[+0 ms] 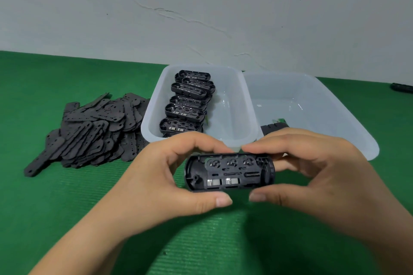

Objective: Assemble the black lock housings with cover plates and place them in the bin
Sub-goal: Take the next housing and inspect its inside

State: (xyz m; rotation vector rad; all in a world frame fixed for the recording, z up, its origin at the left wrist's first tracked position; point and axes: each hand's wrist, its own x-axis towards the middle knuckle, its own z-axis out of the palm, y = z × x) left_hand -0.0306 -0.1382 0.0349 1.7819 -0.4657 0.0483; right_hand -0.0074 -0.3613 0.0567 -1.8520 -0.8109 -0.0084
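Note:
A black lock housing (230, 172) is held above the green mat, its open side facing me, showing three dials, a spring and metal tabs. My left hand (161, 174) grips its left end and my right hand (312, 169) grips its right end, thumbs below, fingers on top. A pile of flat black cover plates (93, 129) lies on the mat to the left. A translucent bin (237, 123) behind my hands holds a row of several open housings (185, 105). A second, wider bin (330, 107) to the right holds one black part (273, 128), partly hidden by my right hand.
The green mat (67, 207) covers the table up to a white wall at the back. A dark object (402, 87) lies at the far right edge, cut off by the frame.

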